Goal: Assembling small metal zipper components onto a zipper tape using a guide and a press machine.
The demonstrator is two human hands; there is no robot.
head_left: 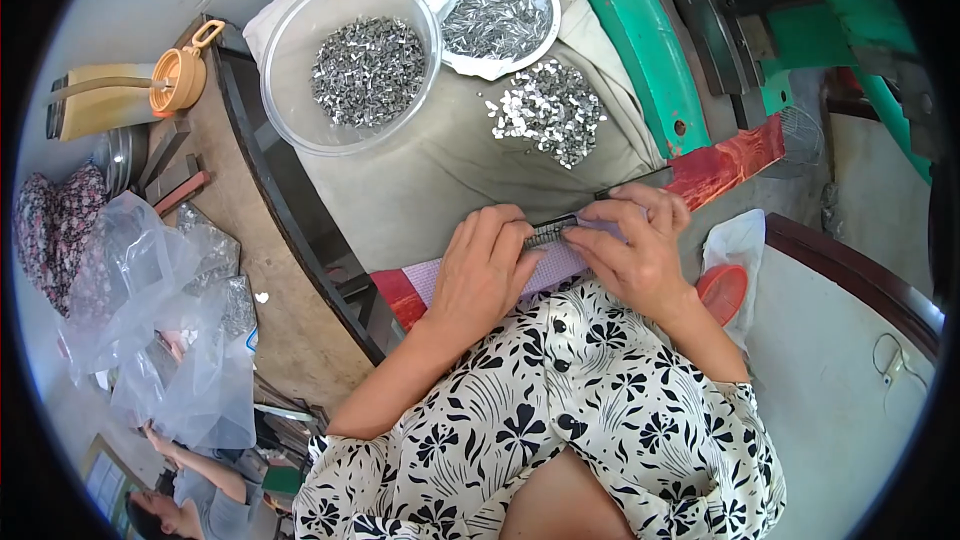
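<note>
You hold a narrow dark strip (552, 231) between both hands just below frame centre, over a purple mat (560, 266) on the cloth-covered worktop (420, 180). Your left hand (482, 275) presses its fingers together on the strip's left end; your right hand (637, 245) pinches the right end. The strip's long axis runs left to right, rising slightly toward the right. Judged from stock, much remains: a loose pile of metal pieces (548, 110) and two filled bowls (352, 65) (497, 12) sit in the upper centre.
</note>
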